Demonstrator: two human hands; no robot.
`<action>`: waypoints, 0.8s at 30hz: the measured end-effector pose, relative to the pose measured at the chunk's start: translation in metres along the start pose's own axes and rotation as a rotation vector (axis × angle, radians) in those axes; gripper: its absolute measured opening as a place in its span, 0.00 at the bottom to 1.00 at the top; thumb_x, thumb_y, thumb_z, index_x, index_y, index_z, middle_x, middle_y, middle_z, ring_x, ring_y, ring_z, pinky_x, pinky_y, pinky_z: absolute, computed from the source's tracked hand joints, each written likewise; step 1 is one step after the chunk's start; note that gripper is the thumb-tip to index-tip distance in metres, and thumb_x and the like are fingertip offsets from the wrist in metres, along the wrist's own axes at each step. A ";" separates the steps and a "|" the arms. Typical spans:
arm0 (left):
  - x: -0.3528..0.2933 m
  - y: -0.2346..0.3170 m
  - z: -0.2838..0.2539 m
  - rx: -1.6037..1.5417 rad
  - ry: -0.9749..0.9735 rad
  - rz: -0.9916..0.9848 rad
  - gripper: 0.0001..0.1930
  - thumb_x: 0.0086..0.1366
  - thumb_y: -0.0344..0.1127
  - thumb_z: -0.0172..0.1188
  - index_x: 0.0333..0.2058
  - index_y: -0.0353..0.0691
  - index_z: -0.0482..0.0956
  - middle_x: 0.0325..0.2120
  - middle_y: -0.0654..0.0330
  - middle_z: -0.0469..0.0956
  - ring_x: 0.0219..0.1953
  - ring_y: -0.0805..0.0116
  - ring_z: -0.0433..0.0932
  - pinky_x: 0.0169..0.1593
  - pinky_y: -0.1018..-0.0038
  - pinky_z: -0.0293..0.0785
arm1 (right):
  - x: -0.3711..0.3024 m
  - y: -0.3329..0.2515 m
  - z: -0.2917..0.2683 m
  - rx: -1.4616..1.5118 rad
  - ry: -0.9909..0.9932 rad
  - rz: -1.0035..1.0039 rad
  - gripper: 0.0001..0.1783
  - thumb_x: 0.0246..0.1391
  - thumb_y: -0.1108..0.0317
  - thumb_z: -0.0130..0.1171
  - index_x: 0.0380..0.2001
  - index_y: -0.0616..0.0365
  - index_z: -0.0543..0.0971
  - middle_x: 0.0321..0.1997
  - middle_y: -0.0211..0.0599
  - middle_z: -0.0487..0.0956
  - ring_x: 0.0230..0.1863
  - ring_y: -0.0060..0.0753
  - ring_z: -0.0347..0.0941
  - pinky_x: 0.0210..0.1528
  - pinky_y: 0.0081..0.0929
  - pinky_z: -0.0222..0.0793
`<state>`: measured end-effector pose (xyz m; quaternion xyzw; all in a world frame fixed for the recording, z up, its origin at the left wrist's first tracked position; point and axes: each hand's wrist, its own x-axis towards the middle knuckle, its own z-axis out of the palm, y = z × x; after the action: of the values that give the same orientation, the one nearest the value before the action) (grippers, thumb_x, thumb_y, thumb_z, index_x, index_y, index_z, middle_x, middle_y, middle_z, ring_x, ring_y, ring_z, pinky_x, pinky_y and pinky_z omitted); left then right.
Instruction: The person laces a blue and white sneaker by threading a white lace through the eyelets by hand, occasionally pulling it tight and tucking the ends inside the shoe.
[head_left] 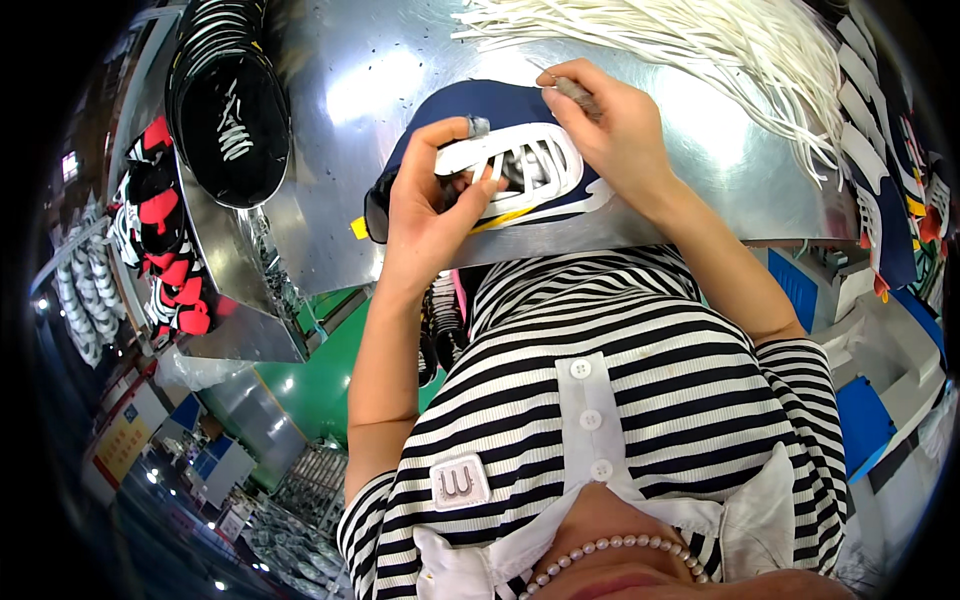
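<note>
Pearl necklace [615, 542] nearest; beyond, at the steel table's [330, 235] near edge, left hand [425, 200] clamped a navy shoe upper [495, 103], right hand [622, 130] gripped a stubby-handled tool [577, 95]; white laces [545, 172] spanned its right end, left seemingly unfinished.

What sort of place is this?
Likely a shoe factory: a navy-and-white shoe upper, a heap of long white laces and nested black shoe uppers with white lacing.
</note>
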<state>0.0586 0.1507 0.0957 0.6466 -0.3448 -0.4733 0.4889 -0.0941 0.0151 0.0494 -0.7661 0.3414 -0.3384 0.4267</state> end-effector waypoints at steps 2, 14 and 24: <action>0.001 0.009 0.002 -0.088 0.010 -0.058 0.24 0.60 0.19 0.57 0.55 0.36 0.65 0.41 0.54 0.77 0.42 0.68 0.80 0.46 0.73 0.77 | 0.002 -0.005 -0.005 0.111 -0.065 0.060 0.07 0.54 0.69 0.61 0.37 0.53 0.80 0.24 0.34 0.80 0.20 0.32 0.76 0.24 0.23 0.68; 0.022 0.020 0.009 -0.076 0.018 -0.123 0.20 0.67 0.29 0.56 0.55 0.33 0.65 0.33 0.58 0.78 0.35 0.75 0.77 0.40 0.78 0.74 | 0.009 -0.017 -0.014 0.066 -0.298 -0.236 0.08 0.46 0.71 0.64 0.33 0.47 0.79 0.25 0.23 0.75 0.18 0.27 0.72 0.20 0.23 0.66; 0.041 0.020 0.015 0.287 0.102 0.035 0.20 0.69 0.36 0.55 0.55 0.33 0.64 0.35 0.46 0.81 0.37 0.59 0.81 0.44 0.70 0.75 | -0.026 -0.025 -0.005 0.130 -0.272 -0.113 0.09 0.50 0.69 0.65 0.37 0.52 0.80 0.27 0.30 0.78 0.21 0.29 0.73 0.23 0.23 0.67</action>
<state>0.0572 0.1035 0.1026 0.7267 -0.3949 -0.3772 0.4167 -0.1067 0.0443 0.0681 -0.7936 0.2140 -0.2763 0.4980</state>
